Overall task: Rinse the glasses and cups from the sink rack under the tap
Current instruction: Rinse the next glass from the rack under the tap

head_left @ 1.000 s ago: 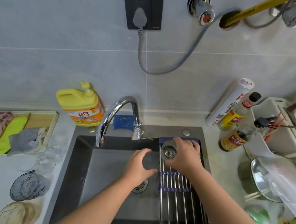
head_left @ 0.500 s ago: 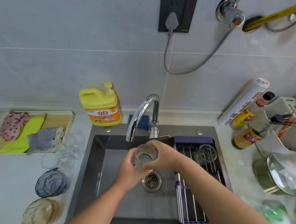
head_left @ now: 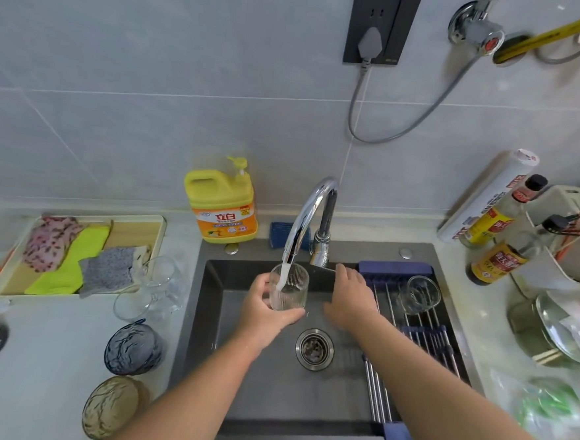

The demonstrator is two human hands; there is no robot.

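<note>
**Lead:** Status?

**Op:** Rinse step, mid-glass. My left hand point(head_left: 264, 316) is wrapped round the ribbed glass point(head_left: 289, 288). Glass is upright at frame centre, directly under the tap point(head_left: 311, 209) spout. The stream point(head_left: 283, 276) runs into it and water is pooling in the bottom.

**Lead:** Right hand?

**Op:** Right hand point(head_left: 351, 301) holds nothing. Fingers straight, palm down, just right of the glass, fingertips by the tap base. Can't tell if they touch the lever.

**Lead:** What's left?

**Op:** One clear glass point(head_left: 419, 294), upright on the bars of the sink rack point(head_left: 443, 344), centre-right of frame. It's the only one I can see on the rack. More clear glasses point(head_left: 160, 286) and a blue bowl point(head_left: 133, 348) sit on the counter left of the sink point(head_left: 213, 317). I read those as done, but that's a guess.

**Lead:** Next move?

**Op:** My call:
- Swirl, then tip the glass toward the drain point(head_left: 314, 348) to dump it.
- The spout is close above the rim, so lower the glass before tilting or it clips the spout.
- It's wet ribbed glass in a one-hand grip, so I need a firm hold through the tip.
- Park it lower left with the others.
- Right hand goes to the rack for the remaining glass.
</note>
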